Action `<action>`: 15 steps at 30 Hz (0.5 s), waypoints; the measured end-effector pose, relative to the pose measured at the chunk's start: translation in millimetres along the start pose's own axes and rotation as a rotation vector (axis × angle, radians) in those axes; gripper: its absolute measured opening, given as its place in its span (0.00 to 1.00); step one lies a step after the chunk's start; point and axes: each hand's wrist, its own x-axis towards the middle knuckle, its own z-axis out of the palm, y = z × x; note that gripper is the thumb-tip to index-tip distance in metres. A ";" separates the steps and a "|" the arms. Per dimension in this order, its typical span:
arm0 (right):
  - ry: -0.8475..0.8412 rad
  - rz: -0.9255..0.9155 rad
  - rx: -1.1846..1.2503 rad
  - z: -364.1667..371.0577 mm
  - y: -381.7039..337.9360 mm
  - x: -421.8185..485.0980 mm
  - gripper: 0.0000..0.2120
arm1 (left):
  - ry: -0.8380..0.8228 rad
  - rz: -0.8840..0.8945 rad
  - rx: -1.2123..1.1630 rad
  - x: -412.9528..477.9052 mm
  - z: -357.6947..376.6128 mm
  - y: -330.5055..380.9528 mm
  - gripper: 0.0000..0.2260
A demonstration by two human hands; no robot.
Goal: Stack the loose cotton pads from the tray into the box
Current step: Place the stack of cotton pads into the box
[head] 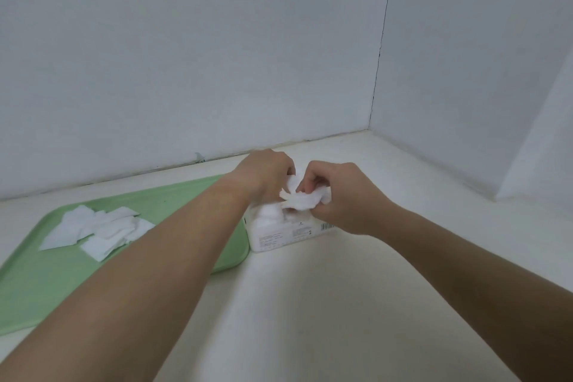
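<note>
Just below the middle of the frame, both hands meet above a white box [288,234]. The right hand [344,195] has its fingers curled around a crumpled bunch of cotton pads [302,201], thumb and fingertips pinching it from the right side. The left hand [263,177] is seen from the back, its fingers bent down and closed on the upper left edge of the same bunch; how tightly they grip I cannot tell. The bunch hangs just over the top of the box, and more white cotton shows at the opening beneath it.

The box stands on an off-white table [310,304], touching or just beside the right edge of a green tray [46,282] at lower left. A loose heap of flat pads [99,226] lies on the tray, left of the left forearm. White walls [186,56] fill the upper frame.
</note>
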 end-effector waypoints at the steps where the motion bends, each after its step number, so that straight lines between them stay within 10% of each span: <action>1: -0.031 -0.019 -0.055 1.7 0.8 -1.9 0.10 | 0.003 -0.012 -0.019 -0.4 -0.1 0.3 0.15; 15: -0.581 0.062 -0.631 5.6 -22.4 20.2 0.18 | -0.044 -0.083 -0.081 -3.7 -4.9 5.4 0.23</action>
